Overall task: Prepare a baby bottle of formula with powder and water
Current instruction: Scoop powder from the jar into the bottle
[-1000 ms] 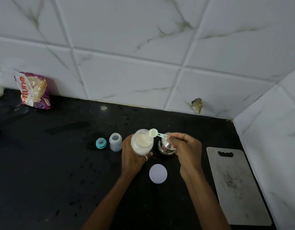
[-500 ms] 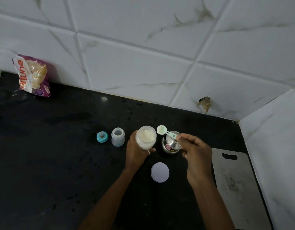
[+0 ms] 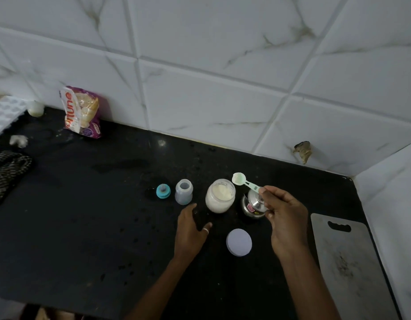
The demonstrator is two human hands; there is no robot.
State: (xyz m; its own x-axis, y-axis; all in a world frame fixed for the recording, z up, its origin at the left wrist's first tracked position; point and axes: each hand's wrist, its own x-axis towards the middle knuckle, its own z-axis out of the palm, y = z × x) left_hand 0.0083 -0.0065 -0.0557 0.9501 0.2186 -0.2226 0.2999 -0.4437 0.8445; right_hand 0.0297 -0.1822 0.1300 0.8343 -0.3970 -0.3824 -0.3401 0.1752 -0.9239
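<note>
While the scoop (image 3: 238, 179) is pinched in the right hand (image 3: 284, 218) and the left hand (image 3: 190, 229) lies open and empty, powder should be carried level to the bottle (image 3: 183, 191) near the desk's back edge.

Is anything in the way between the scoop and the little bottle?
Yes. The open powder jar stands on the counter between the scoop in the right hand and the small bottle. The scoop is raised, so it could probably pass over the jar.
</note>
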